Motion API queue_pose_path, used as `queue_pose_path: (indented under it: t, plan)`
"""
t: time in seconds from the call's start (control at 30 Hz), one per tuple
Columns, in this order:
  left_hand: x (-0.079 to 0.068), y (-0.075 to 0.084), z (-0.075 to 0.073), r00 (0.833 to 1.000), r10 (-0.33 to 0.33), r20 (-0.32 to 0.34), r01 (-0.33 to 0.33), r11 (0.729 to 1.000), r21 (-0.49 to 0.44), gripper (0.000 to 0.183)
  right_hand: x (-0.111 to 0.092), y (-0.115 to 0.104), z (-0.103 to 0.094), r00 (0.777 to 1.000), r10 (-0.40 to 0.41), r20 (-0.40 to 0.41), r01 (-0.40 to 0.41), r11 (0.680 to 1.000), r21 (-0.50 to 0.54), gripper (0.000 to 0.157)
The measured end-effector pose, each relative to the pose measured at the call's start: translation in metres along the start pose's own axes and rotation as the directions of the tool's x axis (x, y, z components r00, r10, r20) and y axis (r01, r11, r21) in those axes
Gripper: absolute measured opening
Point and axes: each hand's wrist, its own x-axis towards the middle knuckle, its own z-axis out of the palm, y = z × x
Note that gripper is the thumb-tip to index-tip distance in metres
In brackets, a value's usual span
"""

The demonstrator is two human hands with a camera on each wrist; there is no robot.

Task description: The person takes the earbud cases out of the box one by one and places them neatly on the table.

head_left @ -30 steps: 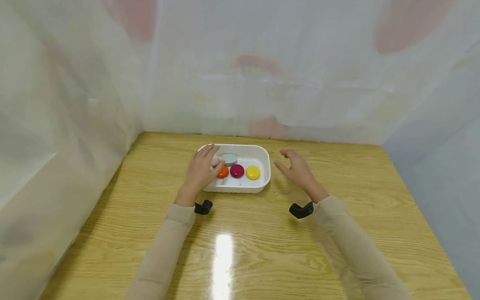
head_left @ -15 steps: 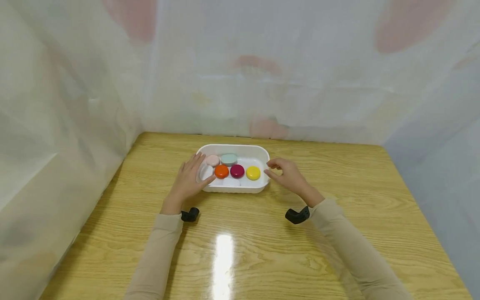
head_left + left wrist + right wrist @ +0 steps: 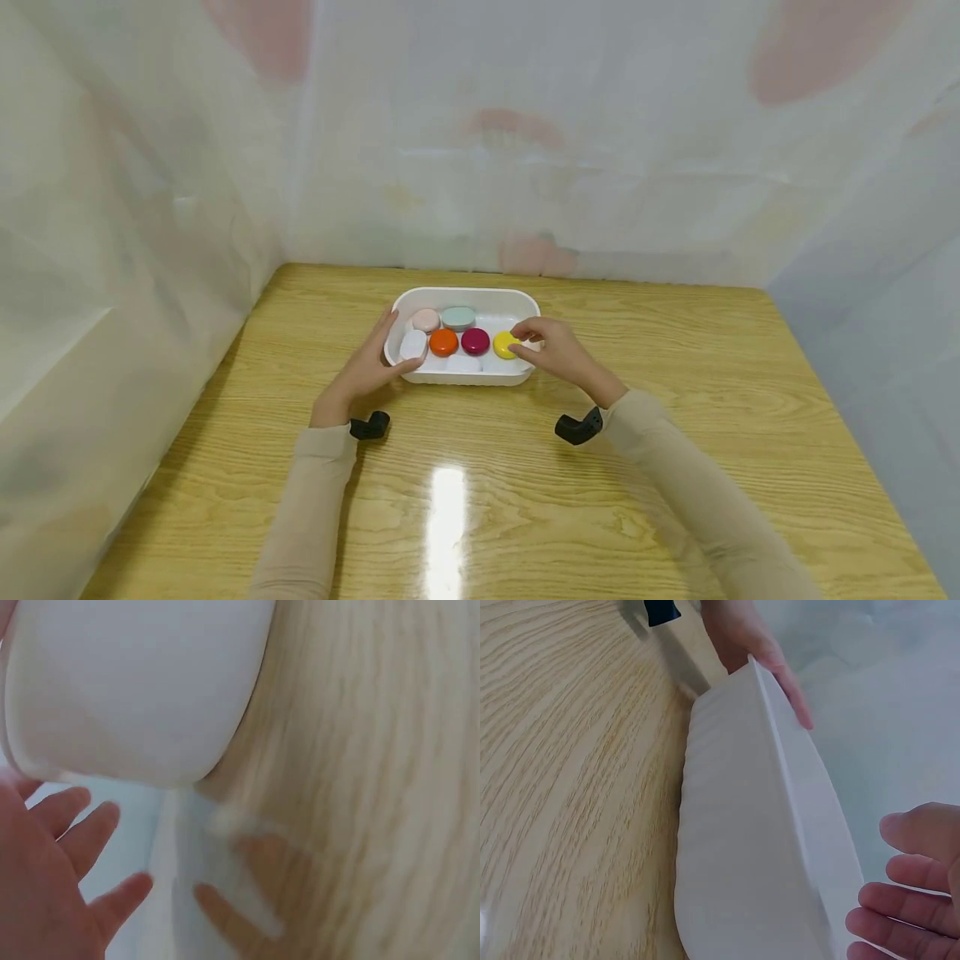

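Note:
A white rectangular tray [image 3: 465, 378] with rounded corners holds several smooth rounded pieces that look like soaps. My left hand [image 3: 367, 364] lies at its left end, thumb over the near rim and fingers spread along the outside. In the left wrist view, three fingers [image 3: 90, 840] of that hand stand apart below the tray wall. Over the right rim reaches my right hand [image 3: 558, 356], with thumb and forefinger parted at the yellow round piece [image 3: 504, 345]. Beside that sit a dark red piece [image 3: 475, 341] and an orange one [image 3: 443, 342].
Also in the tray are a white oval piece [image 3: 414, 343], a pale pink one [image 3: 426, 320], a pale green one [image 3: 458, 317] and a white one [image 3: 463, 364] partly behind the near wall. Pale sheeting [image 3: 525, 192] encloses the wooden table [image 3: 525, 492].
My left hand has drawn back from over the tray to its left end, uncovering the pink and white pieces. My right hand has come left over the right rim to the yellow piece.

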Motion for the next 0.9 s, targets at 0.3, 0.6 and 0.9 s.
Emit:
queue_pose_path:
  t: [0.3, 0.6, 0.9]
  plan:
    - [-0.004, -0.008, 0.002, 0.999, -0.019, 0.044, 0.028, 0.976, -0.217, 0.099, 0.013, 0.0, 0.008, 0.999, 0.032, 0.025, -0.034, 0.998, 0.06, 0.027]
    - [-0.007, -0.008, 0.003, 1.0, -0.011, 0.011, 0.014, 0.955, -0.296, 0.097, 0.03, 0.005, 0.022, 0.995, 0.101, 0.015, -0.102, 0.976, 0.193, 0.034]
    - [-0.016, 0.011, 0.002, 1.0, 0.02, 0.006, -0.016, 0.918, -0.395, 0.091, 0.046, 0.003, 0.03, 0.981, 0.193, 0.023, -0.192, 0.949, 0.25, 0.037]
